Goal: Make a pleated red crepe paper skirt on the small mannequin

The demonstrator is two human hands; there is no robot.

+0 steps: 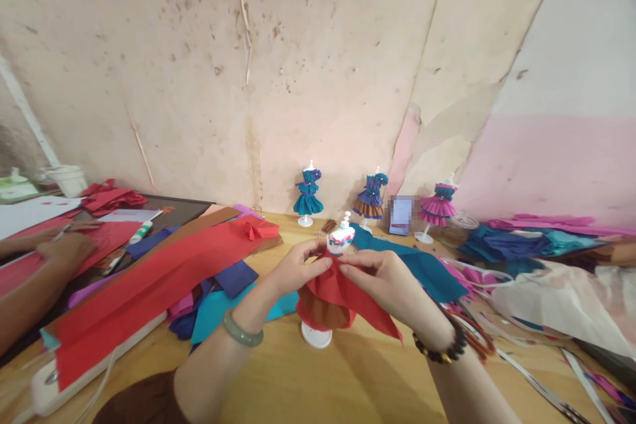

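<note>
While my left hand [298, 270] and right hand [381, 276] pinch red cloth [332, 288] against the small mannequin [340, 239] at six o'clock, I reckon an uneven tug could tip it on its narrow base [317, 336].

Behind the wooden table [278, 387], a beige wall [318, 79], flecked with brown stains, cracked in places, with a pink patch [407, 146]; to the right, a section [571, 66] white above, pink below; at far left, a white pole [28, 112]; soft light, faint shadows.
</note>
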